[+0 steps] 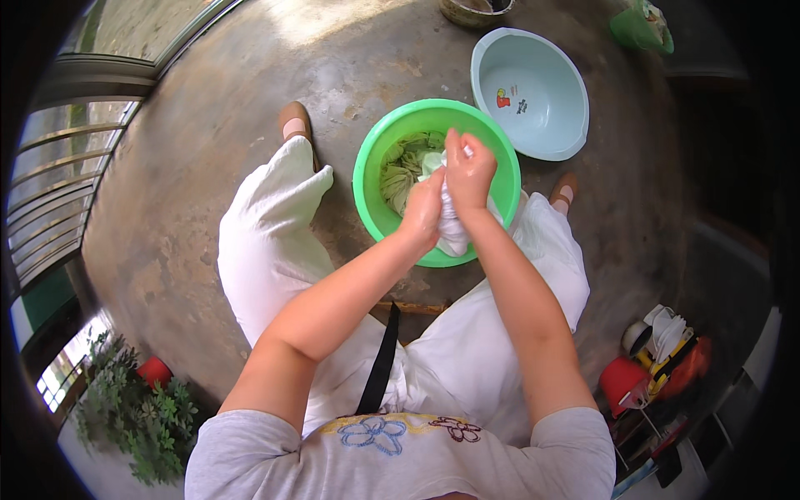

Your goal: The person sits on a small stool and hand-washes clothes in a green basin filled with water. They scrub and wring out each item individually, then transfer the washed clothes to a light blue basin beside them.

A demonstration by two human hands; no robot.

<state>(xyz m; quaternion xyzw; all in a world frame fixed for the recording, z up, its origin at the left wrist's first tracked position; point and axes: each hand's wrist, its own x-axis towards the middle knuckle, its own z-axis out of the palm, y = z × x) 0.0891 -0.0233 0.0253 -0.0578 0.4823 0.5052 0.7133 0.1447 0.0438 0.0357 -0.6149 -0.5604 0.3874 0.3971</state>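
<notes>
A bright green basin (372,171) stands on the floor between my feet. In its water lies a pale, bunched cloth (401,177). Over the basin's right half, my left hand (423,208) and my right hand (469,169) are both closed on a wet white cloth (452,227). The right hand grips it farther from me, the left hand nearer. Between them the cloth is bunched and twisted, and its loose end hangs down by the basin's near rim. The fingers of both hands are partly hidden by the cloth and by each other.
A light blue basin (546,100) sits just beyond the green one on the right. At the far edge is a dark metal bowl (475,12), with a green bag (642,30) farther right. A red bucket (623,383) stands lower right; a leafy plant (137,412) lower left.
</notes>
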